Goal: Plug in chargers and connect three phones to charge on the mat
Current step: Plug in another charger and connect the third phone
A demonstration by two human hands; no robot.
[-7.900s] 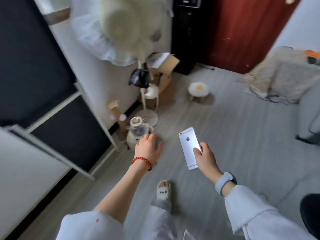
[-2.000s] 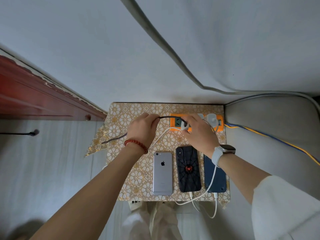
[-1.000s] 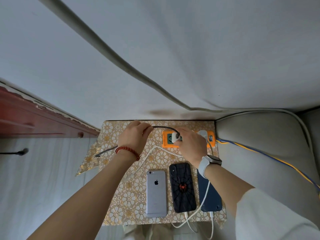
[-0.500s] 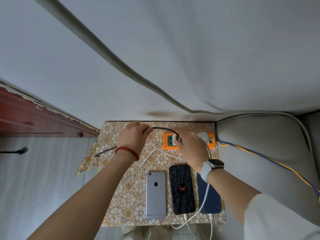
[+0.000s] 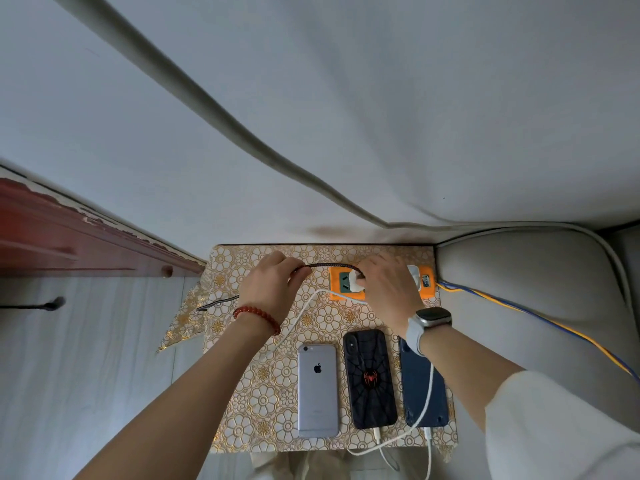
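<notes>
Head view: right hand (image 5: 384, 289) pinches a white charger (image 5: 356, 284) into the orange power strip (image 5: 346, 292) at twelve o'clock on the mat (image 5: 263, 386); left hand (image 5: 268, 289) grips its dark cable (image 5: 325, 266). Black phone (image 5: 370, 379) and blue phone (image 5: 415, 386) are cabled; silver phone (image 5: 318, 389) (at six o'clock) remains unconnected.

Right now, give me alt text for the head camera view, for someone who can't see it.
A right hand presses a white charger into an orange power strip while the left hand holds its black braided cable. Three phones lie face down on a floral mat: silver phone without a cable, spider-case phone and blue phone with white cables attached.
</notes>
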